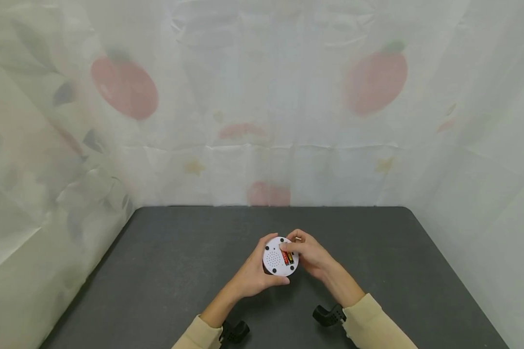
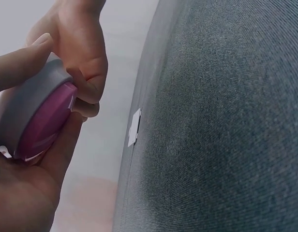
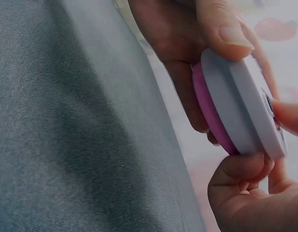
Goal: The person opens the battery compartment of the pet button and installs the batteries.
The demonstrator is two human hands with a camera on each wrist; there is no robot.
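Just above the middle of the dark table, a round white gadget sits back-up in the curled left hand, with batteries showing (the face underneath is pink). The right hand, at 3 o'clock, pinches at the batteries; pressing them squarely while the left grips firm would serve best. A fruit-printed curtain hangs at 12 o'clock; nothing blocks the hands.
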